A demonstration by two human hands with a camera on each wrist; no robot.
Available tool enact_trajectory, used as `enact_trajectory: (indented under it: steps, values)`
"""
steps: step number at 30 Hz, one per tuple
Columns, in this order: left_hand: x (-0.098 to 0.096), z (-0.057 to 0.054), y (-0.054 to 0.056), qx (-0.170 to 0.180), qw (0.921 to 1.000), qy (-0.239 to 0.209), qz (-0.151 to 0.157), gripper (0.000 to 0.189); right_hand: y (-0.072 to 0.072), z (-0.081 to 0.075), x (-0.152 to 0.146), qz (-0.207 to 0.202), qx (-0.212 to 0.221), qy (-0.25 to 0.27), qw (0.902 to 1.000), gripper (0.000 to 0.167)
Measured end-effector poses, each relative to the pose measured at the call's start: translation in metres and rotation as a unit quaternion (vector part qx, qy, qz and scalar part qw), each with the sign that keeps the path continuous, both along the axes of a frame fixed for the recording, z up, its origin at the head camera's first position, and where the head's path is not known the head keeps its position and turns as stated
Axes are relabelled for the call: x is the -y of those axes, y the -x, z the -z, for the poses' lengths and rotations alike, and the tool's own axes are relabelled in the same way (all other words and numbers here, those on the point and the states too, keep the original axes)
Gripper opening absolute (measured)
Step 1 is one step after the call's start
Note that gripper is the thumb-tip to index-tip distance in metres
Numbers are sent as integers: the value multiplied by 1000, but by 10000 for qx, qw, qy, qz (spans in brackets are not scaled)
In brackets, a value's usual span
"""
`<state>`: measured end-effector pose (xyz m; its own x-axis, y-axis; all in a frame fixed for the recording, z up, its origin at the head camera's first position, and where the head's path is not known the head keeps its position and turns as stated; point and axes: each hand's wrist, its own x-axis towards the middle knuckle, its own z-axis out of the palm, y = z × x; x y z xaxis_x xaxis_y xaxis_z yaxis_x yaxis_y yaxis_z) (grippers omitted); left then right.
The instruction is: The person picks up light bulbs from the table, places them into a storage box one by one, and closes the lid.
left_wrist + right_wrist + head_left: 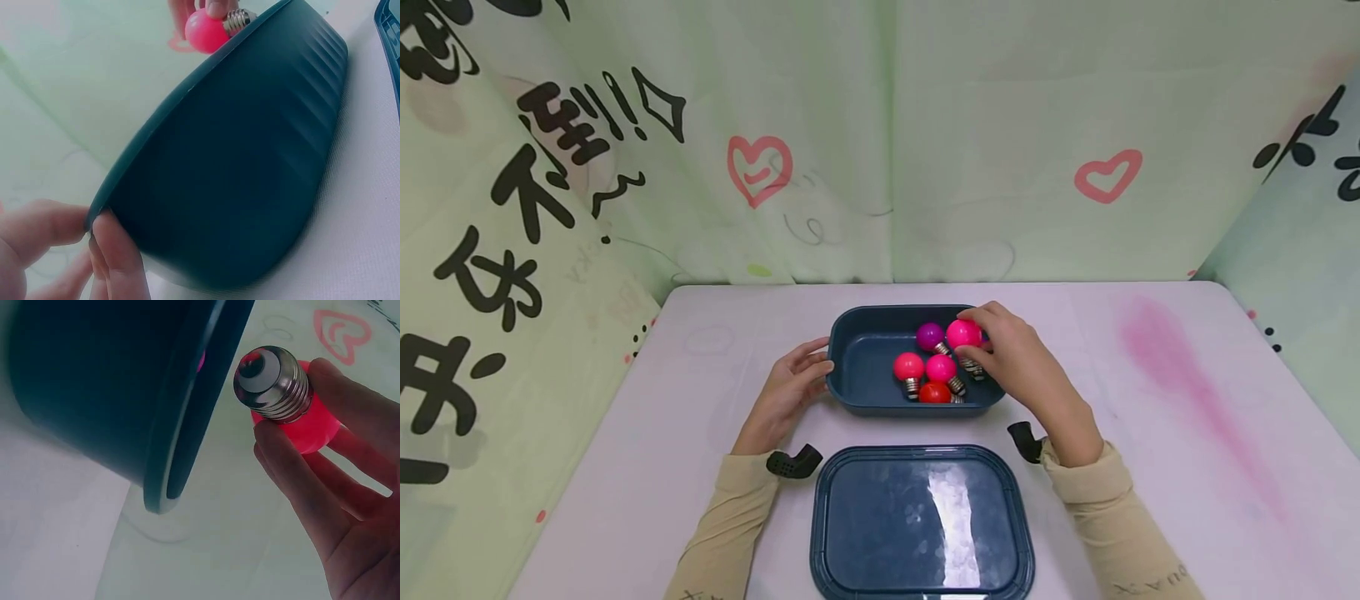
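Observation:
A dark blue plastic box (868, 354) holds several small coloured light bulbs, among them a purple bulb (929, 336) and a red bulb (935, 392), gathered toward its right side. My left hand (786, 392) pinches the box's rim at the left end, with thumb and fingers on either side of the wall in the left wrist view. My right hand (1018, 354) grips a bright pink bulb (312, 428) by its globe, over the box's right end. Its silver screw base (275, 384) points toward the box in the right wrist view.
A dark blue lid (895, 521) lies on the white-covered table (1150, 500), just in front of the box. Fabric walls (970, 125) with hearts and black lettering stand behind and at both sides. Black wrist cameras (793, 461) sit at both cuffs.

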<state>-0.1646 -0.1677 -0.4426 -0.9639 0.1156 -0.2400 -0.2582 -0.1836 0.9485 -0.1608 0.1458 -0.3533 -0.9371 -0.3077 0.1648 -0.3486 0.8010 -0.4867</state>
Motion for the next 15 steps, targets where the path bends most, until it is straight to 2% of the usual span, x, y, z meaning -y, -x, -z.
enact_trajectory:
  steps: [9, 15]
  values:
    - [0, 0, 0, 12, 10000, 73, 2, 48, -2, 6, 21, -273, -267, -66, 9992, 48]
    - [-1, -1, 0, 20, 9999, 113, -8, 48, -4, 7, 34, -313, -234, -68, 9992, 47]
